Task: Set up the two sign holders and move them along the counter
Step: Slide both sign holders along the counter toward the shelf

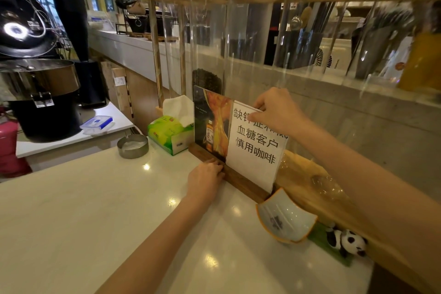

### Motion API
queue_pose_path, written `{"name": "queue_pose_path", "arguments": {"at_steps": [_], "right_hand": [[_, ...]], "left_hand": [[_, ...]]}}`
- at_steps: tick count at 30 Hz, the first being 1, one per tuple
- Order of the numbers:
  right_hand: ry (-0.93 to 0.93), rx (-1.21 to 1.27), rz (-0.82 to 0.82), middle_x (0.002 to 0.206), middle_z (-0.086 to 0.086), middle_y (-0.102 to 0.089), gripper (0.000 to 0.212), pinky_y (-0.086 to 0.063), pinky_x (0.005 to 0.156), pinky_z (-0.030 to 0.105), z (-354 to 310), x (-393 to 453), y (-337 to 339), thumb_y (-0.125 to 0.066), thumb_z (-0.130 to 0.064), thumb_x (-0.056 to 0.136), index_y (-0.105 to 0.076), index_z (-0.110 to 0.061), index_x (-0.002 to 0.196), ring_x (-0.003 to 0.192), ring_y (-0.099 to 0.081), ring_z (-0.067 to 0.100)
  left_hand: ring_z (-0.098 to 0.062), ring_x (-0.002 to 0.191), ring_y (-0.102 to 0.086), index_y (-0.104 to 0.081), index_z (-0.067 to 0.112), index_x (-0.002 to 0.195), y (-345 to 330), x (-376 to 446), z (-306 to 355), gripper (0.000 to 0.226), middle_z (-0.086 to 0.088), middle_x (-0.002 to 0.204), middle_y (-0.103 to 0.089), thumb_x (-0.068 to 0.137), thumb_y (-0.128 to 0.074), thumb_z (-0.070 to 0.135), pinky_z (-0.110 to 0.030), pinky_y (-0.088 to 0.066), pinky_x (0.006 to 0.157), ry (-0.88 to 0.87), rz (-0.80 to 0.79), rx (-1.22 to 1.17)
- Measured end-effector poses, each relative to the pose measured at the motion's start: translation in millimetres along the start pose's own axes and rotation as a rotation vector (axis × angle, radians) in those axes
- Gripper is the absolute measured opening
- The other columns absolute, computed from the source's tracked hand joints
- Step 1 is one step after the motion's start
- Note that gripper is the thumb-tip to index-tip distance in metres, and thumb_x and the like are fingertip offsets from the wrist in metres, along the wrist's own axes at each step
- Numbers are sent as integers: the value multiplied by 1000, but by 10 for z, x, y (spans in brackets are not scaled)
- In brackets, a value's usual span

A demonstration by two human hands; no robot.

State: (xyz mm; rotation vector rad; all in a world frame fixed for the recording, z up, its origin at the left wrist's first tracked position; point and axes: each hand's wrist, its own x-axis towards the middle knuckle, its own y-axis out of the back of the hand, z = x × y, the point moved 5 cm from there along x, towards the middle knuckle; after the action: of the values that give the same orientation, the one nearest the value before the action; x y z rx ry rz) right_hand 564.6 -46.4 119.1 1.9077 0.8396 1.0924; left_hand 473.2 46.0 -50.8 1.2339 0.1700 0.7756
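Two sign holders stand upright side by side against the counter's back wall. The left one (211,124) shows a dark and orange bottle advert. The right one (256,148) is a clear panel with a white sheet of black Chinese characters. Both appear to rest on dark wooden bases (241,180) that form one line. My right hand (276,112) pinches the top edge of the white sign. My left hand (205,178) presses on the wooden base where the two signs meet, fingers on the wood.
A green tissue box (167,133) and a round metal ashtray (132,145) sit left of the signs. A curved white dish with an orange rim (285,219) and a panda toy (346,242) lie to the right. White counter (95,210) spreads in front. A coffee roaster (40,93) stands far left.
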Motion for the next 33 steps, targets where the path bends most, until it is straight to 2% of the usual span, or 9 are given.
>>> {"name": "queue_pose_path", "arguments": {"at_steps": [6,14,26,33], "right_hand": [[-14,5,1,97,17,-73,24,-42,49,12,21,10,-1,-68,-16,79,-68,0,98,67,-59,13],[-22,16,17,99,17,-73,26,-40,47,10,49,17,-10,-67,-17,79,-67,0,100,69,-60,13],[-3,27,38,100,17,-73,27,-39,48,10,57,22,-18,-68,-17,79,-67,0,100,71,-58,11],[3,15,43,101,17,-73,26,-39,46,9,55,2,-23,-67,-16,80,-67,-1,101,68,-57,10]], "left_hand": [[-10,131,-42,-61,17,116,-28,24,15,31,3,134,-56,93,-44,25,-27,-40,101,-22,18,-8],[-12,125,-48,-66,15,108,-37,37,-10,29,2,129,-59,92,-44,26,-28,-44,95,-26,20,1],[-15,129,-46,-58,16,121,-44,43,-13,33,1,138,-53,93,-43,26,-29,-40,101,-28,3,20],[-18,127,-48,-58,13,121,-63,35,-1,33,-3,135,-55,93,-44,23,-30,-38,102,-38,-14,7]]}}
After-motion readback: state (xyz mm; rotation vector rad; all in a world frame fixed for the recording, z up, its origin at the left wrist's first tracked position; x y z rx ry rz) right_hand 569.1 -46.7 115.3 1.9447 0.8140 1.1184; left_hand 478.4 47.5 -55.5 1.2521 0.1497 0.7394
